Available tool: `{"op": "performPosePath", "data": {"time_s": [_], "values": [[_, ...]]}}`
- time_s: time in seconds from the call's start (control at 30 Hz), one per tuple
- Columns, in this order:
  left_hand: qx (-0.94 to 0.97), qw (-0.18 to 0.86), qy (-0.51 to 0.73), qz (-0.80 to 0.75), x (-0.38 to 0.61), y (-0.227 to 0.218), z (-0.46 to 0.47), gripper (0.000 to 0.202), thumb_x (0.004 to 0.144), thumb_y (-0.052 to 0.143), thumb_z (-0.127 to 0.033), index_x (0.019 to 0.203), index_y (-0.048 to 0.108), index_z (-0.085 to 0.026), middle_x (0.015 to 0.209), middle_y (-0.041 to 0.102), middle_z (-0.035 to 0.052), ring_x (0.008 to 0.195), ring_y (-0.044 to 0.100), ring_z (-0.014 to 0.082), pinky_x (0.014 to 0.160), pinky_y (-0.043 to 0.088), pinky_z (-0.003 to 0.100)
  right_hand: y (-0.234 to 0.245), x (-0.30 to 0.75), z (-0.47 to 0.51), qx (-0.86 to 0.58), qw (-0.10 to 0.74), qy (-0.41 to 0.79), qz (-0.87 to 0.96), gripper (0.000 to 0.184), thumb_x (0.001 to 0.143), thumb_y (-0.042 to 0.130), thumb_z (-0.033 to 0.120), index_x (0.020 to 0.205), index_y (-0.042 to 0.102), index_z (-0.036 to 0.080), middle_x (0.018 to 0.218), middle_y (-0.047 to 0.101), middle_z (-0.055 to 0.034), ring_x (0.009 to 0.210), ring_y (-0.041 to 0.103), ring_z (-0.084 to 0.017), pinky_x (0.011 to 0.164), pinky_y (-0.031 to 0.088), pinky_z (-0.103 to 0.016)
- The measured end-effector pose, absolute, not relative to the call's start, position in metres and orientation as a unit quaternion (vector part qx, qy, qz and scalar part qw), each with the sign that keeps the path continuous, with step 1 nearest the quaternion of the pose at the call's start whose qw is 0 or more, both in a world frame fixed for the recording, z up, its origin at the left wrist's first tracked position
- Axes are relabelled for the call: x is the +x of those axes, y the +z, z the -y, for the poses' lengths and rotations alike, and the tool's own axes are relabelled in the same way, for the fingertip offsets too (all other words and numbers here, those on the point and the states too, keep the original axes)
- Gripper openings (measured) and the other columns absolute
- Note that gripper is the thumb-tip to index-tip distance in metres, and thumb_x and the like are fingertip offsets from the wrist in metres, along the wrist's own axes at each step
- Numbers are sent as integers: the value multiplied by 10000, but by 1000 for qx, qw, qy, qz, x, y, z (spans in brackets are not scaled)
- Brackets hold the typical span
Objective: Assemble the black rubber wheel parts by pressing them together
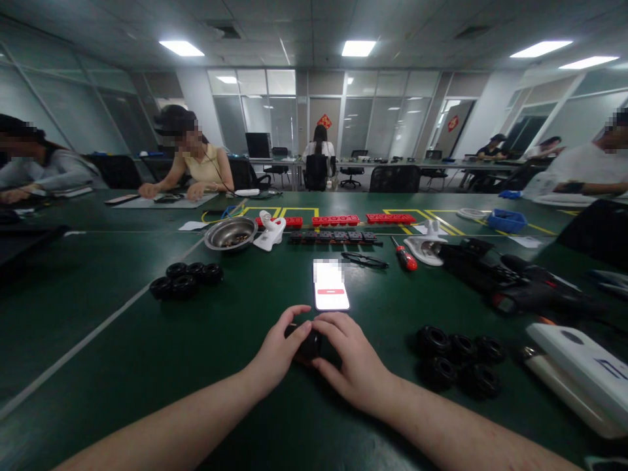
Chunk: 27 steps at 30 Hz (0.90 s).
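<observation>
Both of my hands meet at the front middle of the table around a dark, rounded black wheel (310,345), much of it hidden by fingers. My left hand (279,347) curls round its left side, thumb over the top. From the right, my right hand (354,358) grips it with fingers on top and thumb low in front. Just beyond them lies a phone (332,297) with a lit screen. Similar black wheels (185,281) are grouped at the left, and another cluster of black wheels (461,358) sits right of my right forearm.
Farther back are a metal bowl (230,234) with small parts, red plastic strips (335,220), a black strip (334,238), glasses (366,260) and a red screwdriver (405,256). A power tool (534,288) and white case (581,356) occupy the right. Other people sit beyond.
</observation>
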<state>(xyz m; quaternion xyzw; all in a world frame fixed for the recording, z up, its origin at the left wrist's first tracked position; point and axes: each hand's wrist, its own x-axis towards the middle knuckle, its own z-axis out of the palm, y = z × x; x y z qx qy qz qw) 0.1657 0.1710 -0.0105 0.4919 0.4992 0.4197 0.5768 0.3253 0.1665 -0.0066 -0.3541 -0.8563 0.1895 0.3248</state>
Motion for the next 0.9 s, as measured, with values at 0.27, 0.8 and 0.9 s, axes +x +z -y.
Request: {"op": "performPosePath", "data": {"time_s": [0.27,0.8,0.9], "values": [[475,581,428,-504,168,-6,-168,371,729,488,-396,1045,419,-214,831,501,19,737,551,198,576,474,299,-9,326,-169,-408,311,172,841,316,749,550,328,1027,513,180,1078,490,-89,1015,433,-232,875,355,-406],[507,575,396,-506,165,-6,-168,353,752,477,-374,1066,412,-226,860,502,28,776,556,203,627,470,309,-12,327,-171,-390,320,188,843,266,736,578,308,963,547,172,1034,493,-82,985,442,-218,853,372,-375],[506,578,400,-501,165,-10,-171,376,743,481,-382,1071,401,-218,848,496,27,784,549,215,615,473,320,-9,326,-169,-368,330,203,845,381,709,595,205,1068,472,178,1065,474,-76,995,433,-199,873,364,-350]]}}
